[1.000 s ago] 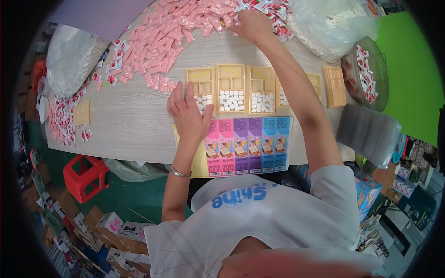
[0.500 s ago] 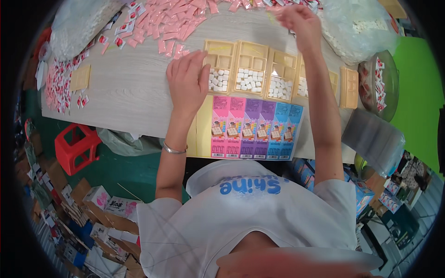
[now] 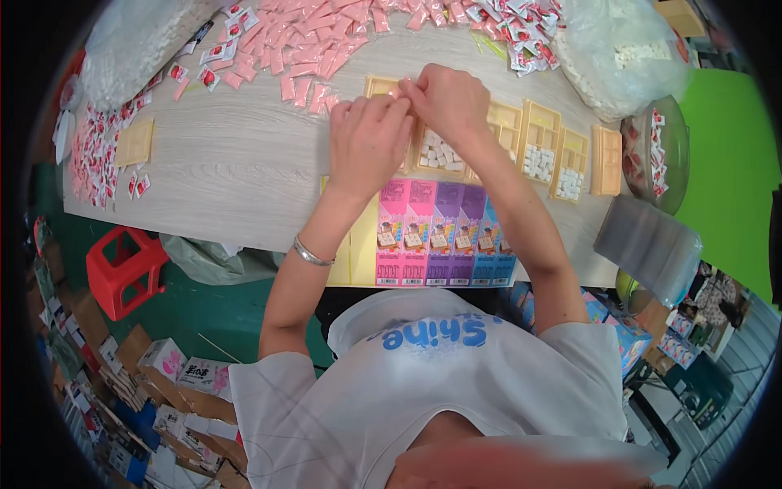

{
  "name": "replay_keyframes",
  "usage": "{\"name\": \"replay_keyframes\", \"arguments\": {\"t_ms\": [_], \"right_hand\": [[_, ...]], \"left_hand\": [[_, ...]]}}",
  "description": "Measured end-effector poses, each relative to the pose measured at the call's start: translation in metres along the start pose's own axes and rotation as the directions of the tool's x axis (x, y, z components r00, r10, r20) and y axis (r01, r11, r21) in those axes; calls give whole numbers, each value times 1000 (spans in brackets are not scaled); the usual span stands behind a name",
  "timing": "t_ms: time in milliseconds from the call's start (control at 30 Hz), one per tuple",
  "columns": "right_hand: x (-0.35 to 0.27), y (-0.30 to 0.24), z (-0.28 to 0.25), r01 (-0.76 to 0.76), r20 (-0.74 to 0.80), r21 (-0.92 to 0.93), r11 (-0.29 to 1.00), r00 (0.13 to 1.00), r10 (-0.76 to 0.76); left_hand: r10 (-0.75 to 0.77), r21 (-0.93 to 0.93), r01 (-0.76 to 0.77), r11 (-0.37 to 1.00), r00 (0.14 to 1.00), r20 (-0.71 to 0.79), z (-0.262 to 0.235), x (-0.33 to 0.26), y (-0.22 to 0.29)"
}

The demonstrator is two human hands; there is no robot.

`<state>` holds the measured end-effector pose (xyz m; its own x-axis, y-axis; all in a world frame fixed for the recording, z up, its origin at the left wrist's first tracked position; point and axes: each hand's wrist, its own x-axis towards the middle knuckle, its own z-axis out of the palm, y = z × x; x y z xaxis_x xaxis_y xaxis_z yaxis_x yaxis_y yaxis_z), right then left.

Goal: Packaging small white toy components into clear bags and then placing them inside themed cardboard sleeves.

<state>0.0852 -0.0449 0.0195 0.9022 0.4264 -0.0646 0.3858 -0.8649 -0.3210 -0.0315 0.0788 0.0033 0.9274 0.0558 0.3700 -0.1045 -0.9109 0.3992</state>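
Observation:
My left hand (image 3: 371,143) and my right hand (image 3: 452,102) meet fingertip to fingertip over the leftmost cream plastic tray (image 3: 381,84). Both are closed in a pinch; whatever lies between the fingers is too small and covered to make out. That tray is mostly hidden by my left hand. To its right stand more compartment trays in a row, one tray (image 3: 539,118) showing several small white cubes (image 3: 538,161) in its near compartment. Just nearer to me lies a sheet of pink, purple and blue printed cards (image 3: 440,232), with a yellow sheet (image 3: 362,236) at its left.
Pink sachets (image 3: 297,57) spread across the far table; red-and-white sachets (image 3: 529,37) lie far right. Bulky plastic bags (image 3: 134,57) stand at both far corners. A clear bowl (image 3: 676,155) and a clear plastic box (image 3: 652,244) are at right. A red stool (image 3: 122,269) stands left.
My right hand has come from the sachets at the far right, left and nearer, to join my left hand over the leftmost tray. My left hand has shifted right.

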Motion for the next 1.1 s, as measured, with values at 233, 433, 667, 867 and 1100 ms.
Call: {"name": "replay_keyframes", "arguments": {"t_ms": [233, 433, 667, 867, 1100], "right_hand": [[117, 80, -11, -40, -318, -230, 972, 947, -37], [112, 100, -18, 31, -251, -300, 953, 962, -110], [92, 85, -11, 111, -325, -136, 984, 934, -151], [88, 99, -14, 99, -346, -76, 992, 931, -119], [16, 91, -50, 611, -7, 32, 791, 792, -611]], "left_hand": [[21, 120, -18, 993, 1000, -22, 17, 17, 10], [-9, 112, 25, 993, 990, -138, 14, 26, -2], [-125, 165, 138, 977, 989, -85, 16, 44, -5], [-165, -18, 164, 986, 977, -133, 2, 51, -12], [-196, -18, 217, 976, 911, 364, -17, 69, -33]]}}
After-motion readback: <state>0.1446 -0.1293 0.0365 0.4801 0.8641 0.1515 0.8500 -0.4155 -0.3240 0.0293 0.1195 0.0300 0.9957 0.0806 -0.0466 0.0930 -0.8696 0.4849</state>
